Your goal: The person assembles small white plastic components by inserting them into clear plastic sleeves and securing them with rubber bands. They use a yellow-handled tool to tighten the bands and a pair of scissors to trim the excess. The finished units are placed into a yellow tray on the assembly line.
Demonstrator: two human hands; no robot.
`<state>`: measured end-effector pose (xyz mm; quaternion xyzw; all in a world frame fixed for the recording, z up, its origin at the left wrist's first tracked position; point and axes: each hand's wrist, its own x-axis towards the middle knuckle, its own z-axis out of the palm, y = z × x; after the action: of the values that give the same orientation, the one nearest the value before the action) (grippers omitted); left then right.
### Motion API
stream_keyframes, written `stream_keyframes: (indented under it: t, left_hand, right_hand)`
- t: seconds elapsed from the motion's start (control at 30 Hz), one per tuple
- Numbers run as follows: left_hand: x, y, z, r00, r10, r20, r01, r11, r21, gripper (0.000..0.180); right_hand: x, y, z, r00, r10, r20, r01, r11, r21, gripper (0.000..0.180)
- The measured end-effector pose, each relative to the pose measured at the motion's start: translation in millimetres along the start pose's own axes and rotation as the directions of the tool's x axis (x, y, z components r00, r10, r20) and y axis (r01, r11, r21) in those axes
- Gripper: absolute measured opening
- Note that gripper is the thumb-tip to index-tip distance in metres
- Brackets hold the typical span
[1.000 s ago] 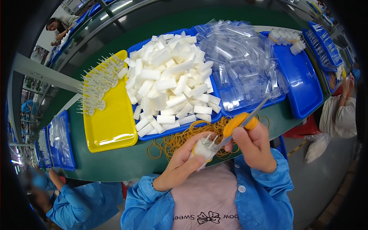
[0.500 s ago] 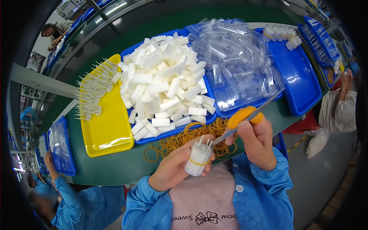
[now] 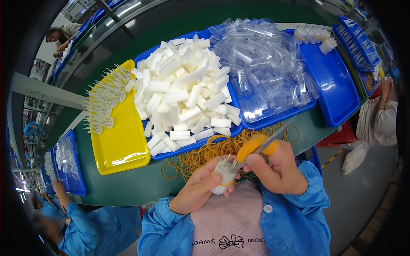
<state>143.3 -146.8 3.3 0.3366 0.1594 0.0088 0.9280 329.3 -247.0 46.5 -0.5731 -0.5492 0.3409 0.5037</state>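
1. Up on the green table, a blue tray [image 3: 150, 59] is piled with white blocks [image 3: 183, 98]; a yellow tray [image 3: 124, 149] holds pin-like pieces [image 3: 102, 106].
2. Close to the chest, the left hand [image 3: 198, 187] is wrapped tight around a small white bundle [image 3: 224, 176].
3. Right beside it, the right hand [image 3: 277, 170] is closed on orange scissors [image 3: 256, 147], touching the bundle's top.

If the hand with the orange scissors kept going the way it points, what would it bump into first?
Probably the small white bundle that the left hand holds: the right hand aims its orange-handled scissors left toward it. Depth is hard to judge.
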Motion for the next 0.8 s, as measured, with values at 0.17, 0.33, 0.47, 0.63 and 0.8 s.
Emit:
stream_keyframes:
  t: [0.17, 0.33, 0.47, 0.63, 0.8]
  left_hand:
    - [0.1, -0.4, -10.2, 0.997, -0.037, 0.072, 0.049, 0.985, -0.166, 0.071]
    - [0.5, 4.3, 1.5, 0.999, -0.024, 0.021, 0.025, 0.997, -0.076, 0.077]
    - [2.2, 5.2, 4.1, 0.999, -0.041, 0.035, 0.046, 0.989, -0.137, 0.077]
    - [1.0, -2.0, 2.8, 1.000, 0.012, 0.013, -0.011, 0.999, -0.036, 0.070]
    - [-1.3, -0.4, 2.0, 1.000, -0.027, -0.001, 0.027, 1.000, -0.015, 0.066]
  right_hand:
    - [-4.4, -0.6, 6.7, 0.989, 0.030, -0.145, 0.022, 0.938, 0.345, 0.018]
    - [-5.0, 9.0, -0.9, 0.965, 0.157, -0.210, -0.068, 0.924, 0.375, 0.020]
    - [-3.5, 11.3, -3.7, 0.975, 0.184, -0.121, -0.122, 0.909, 0.398, 0.020]
    - [-1.3, 6.4, 2.7, 0.963, 0.271, -0.016, -0.224, 0.827, 0.516, 0.021]
    - [0.3, 2.0, 0.6, 0.990, 0.142, 0.017, -0.141, 0.945, 0.296, 0.016]
